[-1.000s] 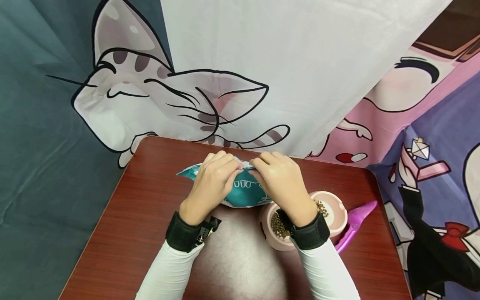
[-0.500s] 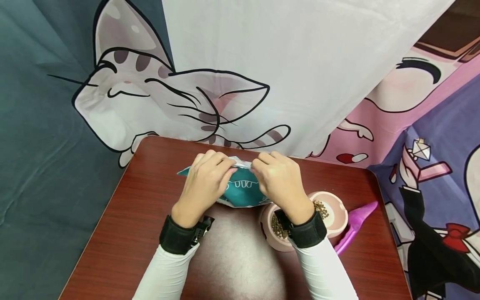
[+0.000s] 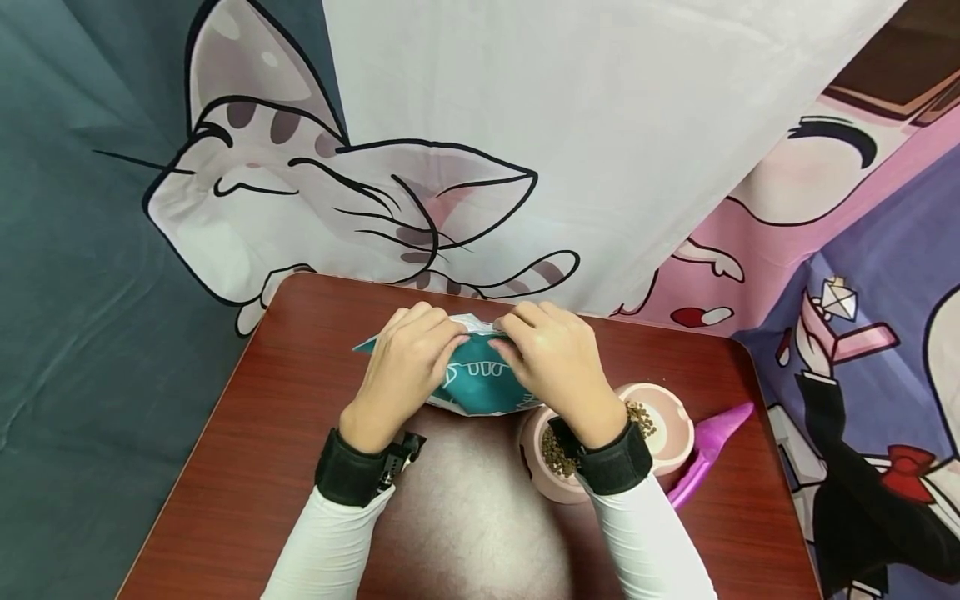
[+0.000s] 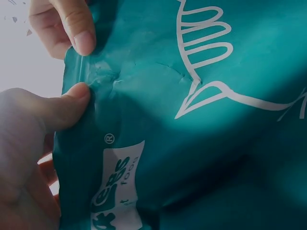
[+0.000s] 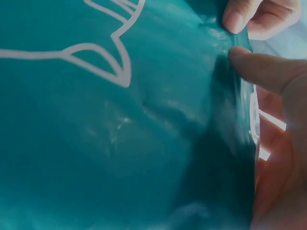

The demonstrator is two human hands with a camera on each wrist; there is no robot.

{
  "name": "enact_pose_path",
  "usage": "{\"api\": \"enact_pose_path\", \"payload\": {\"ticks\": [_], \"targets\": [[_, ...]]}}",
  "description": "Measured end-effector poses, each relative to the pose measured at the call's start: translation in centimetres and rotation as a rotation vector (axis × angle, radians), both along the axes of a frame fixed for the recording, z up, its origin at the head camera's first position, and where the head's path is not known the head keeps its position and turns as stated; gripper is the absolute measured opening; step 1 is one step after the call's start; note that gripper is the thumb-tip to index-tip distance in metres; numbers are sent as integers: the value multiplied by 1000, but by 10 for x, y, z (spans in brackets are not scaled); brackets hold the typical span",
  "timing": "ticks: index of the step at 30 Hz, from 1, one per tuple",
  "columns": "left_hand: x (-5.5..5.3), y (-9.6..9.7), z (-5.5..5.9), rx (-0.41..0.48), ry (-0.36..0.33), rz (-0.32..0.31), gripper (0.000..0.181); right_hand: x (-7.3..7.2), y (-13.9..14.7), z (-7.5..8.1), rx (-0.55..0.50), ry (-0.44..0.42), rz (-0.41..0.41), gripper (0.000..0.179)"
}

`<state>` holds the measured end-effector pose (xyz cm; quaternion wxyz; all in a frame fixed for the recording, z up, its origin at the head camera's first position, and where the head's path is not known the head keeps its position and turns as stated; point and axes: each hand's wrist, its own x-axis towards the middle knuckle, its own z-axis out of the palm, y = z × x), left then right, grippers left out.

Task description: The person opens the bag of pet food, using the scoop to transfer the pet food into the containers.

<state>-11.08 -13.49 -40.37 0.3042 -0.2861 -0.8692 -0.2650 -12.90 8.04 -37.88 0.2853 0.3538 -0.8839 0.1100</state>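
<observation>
A teal pet food bag (image 3: 480, 387) with white line drawings lies on the table, its top edge toward the back. My left hand (image 3: 408, 354) pinches that edge left of centre, thumb on the printed face and fingers behind. My right hand (image 3: 557, 358) pinches the same edge a short way to the right. In the left wrist view both thumbs press close together along a ridged seal strip (image 4: 82, 69), the left thumb (image 4: 72, 103) nearer the camera. The right wrist view shows the right thumb (image 5: 254, 67) on the strip too. The fingers behind the bag are partly hidden.
A pale pink double bowl (image 3: 678, 446) holding brown kibble stands beneath and beside the right forearm. Right of it lies a shiny purple tapered object (image 3: 708, 450). A blurred pale rounded shape (image 3: 480, 508) fills the front middle. Printed cloth (image 3: 615, 150) hangs behind the wooden table (image 3: 247, 450).
My left hand has shifted left along the bag's top edge, widening the gap between the hands and baring more of the white edge. The right hand has barely moved.
</observation>
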Motion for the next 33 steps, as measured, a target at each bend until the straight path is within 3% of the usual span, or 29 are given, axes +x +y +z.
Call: {"api": "enact_pose_path", "payload": {"ticks": [6,18,25,28,33], "targets": [[0,-1,-1,-12,19,-9,8,0,-8,1,13,-1,13,16],[6,-15,-4,-87,14,78,35,2,-8,0,17,7,24,23],[9,-30,-6,-4,0,97,45,8,-10,5,-1,-27,45,25],[11,-37,-7,45,-18,86,40,9,-13,6,-10,-19,84,18],[12,-48,-6,76,-38,81,16,8,-20,5,2,1,140,9]]}}
